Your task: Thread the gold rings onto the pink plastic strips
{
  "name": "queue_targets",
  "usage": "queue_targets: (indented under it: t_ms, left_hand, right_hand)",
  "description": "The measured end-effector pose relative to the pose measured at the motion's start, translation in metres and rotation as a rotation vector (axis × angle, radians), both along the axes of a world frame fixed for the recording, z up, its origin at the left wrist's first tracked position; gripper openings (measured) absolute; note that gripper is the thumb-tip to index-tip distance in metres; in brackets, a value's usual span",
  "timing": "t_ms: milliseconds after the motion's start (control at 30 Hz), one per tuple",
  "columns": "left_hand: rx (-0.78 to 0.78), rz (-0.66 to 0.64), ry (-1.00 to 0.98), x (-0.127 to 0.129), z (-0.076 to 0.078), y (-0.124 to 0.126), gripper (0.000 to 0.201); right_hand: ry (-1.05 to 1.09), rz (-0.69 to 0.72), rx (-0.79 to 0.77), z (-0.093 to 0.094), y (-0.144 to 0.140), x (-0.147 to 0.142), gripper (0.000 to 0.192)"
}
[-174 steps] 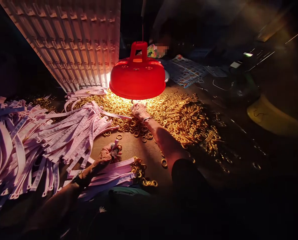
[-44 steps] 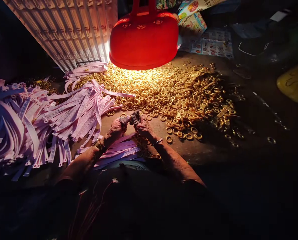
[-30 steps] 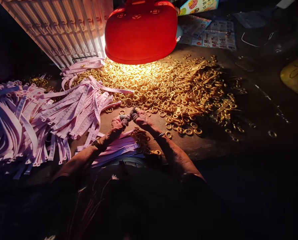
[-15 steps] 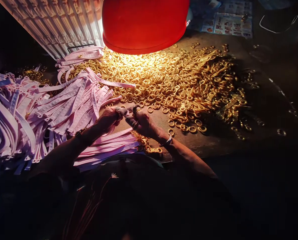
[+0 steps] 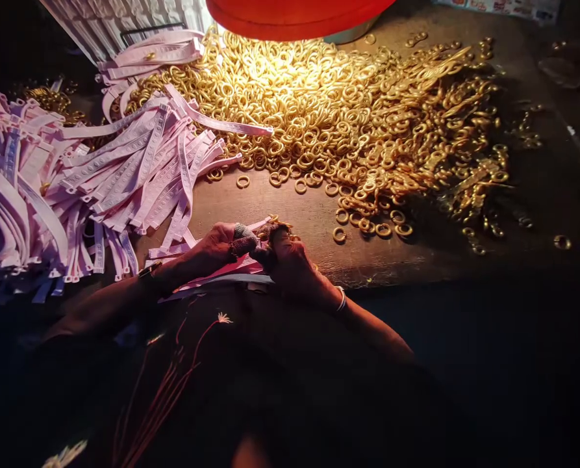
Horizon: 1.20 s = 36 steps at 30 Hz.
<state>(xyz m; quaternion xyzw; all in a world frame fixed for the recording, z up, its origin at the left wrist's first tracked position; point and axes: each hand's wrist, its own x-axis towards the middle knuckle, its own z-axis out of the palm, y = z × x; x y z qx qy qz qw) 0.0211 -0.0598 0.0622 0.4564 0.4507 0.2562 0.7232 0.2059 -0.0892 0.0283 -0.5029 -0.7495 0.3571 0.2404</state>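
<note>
At the near edge of the table [image 5: 290, 201], our left hand [image 5: 212, 247] and right hand [image 5: 292, 266] met over a small stack of pink strips [image 5: 221, 270]. Both hands were closed in pinch grips: the left fingers [image 5: 243, 239], wrapped in grey tape, pressed on the end of a strip, and the right fingertips met them from the opposite side, seemingly closed on a gold ring [image 5: 275, 224]. Whether that ring already sat on the strip we could not tell; the contact point was hidden by the knuckles and in shadow.

To do this step well, in our judgement, we needed to keep the strip end short and stiff between the left thumb and forefinger, present the ring square to it, and hold the work towards the light rather than over the dark table edge.

Beyond the hands, a wide heap of gold rings [image 5: 348, 110] covered the far middle and right of the brown, worn table, with a few loose rings scattered near its fringe. A large pile of pink strips [image 5: 75, 175] lay to the left. A red lamp shade [image 5: 299, 10] hung over the far side and lit only the heap; everything else in the room was dark.
</note>
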Motion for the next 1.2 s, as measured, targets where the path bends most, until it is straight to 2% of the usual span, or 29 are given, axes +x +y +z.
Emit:
queue_targets:
  t_ms: [133, 233, 333, 467, 600, 700, 800, 867, 967, 1000, 1033, 1100, 1200]
  left_hand:
    - [-0.029, 0.100, -0.030, 0.003, -0.006, -0.003, 0.054]
    - [-0.081, 0.120, -0.032, 0.004, -0.015, -0.005, 0.051]
    - [-0.146, 0.161, -0.027, 0.006, -0.020, -0.005, 0.047]
    - [-0.179, 0.212, -0.026, 0.010, -0.017, 0.000, 0.044]
    - [-0.048, 0.221, 0.038, 0.007, -0.014, 0.012, 0.038]
    - [0.101, 0.144, 0.101, 0.004, -0.022, 0.021, 0.032]
    - [0.206, 0.052, 0.188, 0.004, -0.033, 0.021, 0.028]
    - [0.323, 0.018, 0.299, 0.006, -0.039, 0.016, 0.025]
    - [0.462, -0.013, 0.412, 0.006, -0.044, 0.002, 0.021]
    - [0.470, -0.017, 0.415, 0.005, -0.044, -0.001, 0.020]
    - [0.464, -0.005, 0.407, 0.002, -0.044, -0.003, 0.021]
    - [0.444, 0.086, 0.381, -0.006, -0.041, 0.000, 0.026]
    - [0.490, 0.331, 0.378, -0.030, -0.032, 0.022, 0.032]
  right_hand:
    - [0.109, 0.082, -0.127, 0.000, 0.010, -0.002, 0.027]
    - [0.077, 0.161, -0.183, 0.003, 0.016, -0.003, 0.021]
    - [-0.052, 0.220, -0.173, 0.009, 0.020, -0.003, 0.015]
    - [-0.183, 0.317, -0.091, 0.017, 0.031, -0.003, 0.013]
    - [-0.246, 0.294, -0.002, 0.012, 0.041, -0.002, 0.014]
    - [-0.305, 0.253, 0.044, 0.000, 0.045, 0.003, 0.018]
    - [-0.356, 0.217, 0.092, -0.010, 0.050, 0.020, 0.027]
    - [-0.370, 0.136, 0.167, -0.012, 0.058, 0.040, 0.029]
    - [-0.546, -0.191, 0.209, -0.007, 0.072, 0.079, 0.027]
    - [-0.658, -0.316, 0.181, -0.005, 0.077, 0.092, 0.024]
    - [-0.693, -0.382, 0.169, -0.003, 0.081, 0.104, 0.018]
    - [-0.745, -0.480, 0.159, -0.003, 0.090, 0.126, 0.023]
    - [-0.887, -0.501, 0.073, -0.015, 0.099, 0.147, 0.022]
